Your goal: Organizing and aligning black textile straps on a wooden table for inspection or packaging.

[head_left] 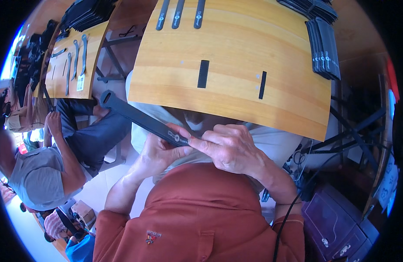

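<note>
In fingers (202,146), dark strap (139,117), end unclear

My rust-red, short-sleeved shirt (184,218)
Small stitched emblem (151,237) on my left chest, a buttoned placket (205,244), pale trousers (273,142), and a thin black cable (281,230) across my right sleeve (294,233).

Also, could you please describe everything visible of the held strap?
The long dark grey strap looks flat, perhaps rubbery. Its rounded far end has a slot; white print sits near the other. It slants to the upper left above the lap, held by the left fingers, the right fingers at its partly hidden near end.
</note>
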Demonstrator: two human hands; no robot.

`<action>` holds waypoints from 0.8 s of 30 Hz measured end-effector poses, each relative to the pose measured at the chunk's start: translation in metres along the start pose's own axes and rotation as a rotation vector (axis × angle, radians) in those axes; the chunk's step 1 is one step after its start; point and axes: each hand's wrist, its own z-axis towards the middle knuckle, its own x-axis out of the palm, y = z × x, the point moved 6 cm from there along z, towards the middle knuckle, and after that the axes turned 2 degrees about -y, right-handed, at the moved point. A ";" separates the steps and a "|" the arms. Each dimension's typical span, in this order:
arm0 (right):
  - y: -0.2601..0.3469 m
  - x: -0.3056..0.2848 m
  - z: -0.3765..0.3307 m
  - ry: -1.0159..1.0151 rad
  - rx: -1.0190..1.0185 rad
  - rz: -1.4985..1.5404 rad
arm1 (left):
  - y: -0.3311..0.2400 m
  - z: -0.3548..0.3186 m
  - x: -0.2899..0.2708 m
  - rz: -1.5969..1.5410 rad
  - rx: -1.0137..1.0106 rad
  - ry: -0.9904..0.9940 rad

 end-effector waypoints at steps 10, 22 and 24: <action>0.025 -0.016 0.012 0.057 -0.222 -0.299 | -0.031 0.000 0.009 0.428 -0.014 0.242; -0.001 0.010 0.001 -0.173 0.000 0.263 | 0.000 -0.003 0.006 0.115 -0.104 0.247; -0.002 0.014 -0.001 -0.243 0.007 0.343 | -0.001 -0.003 0.005 0.097 -0.114 0.222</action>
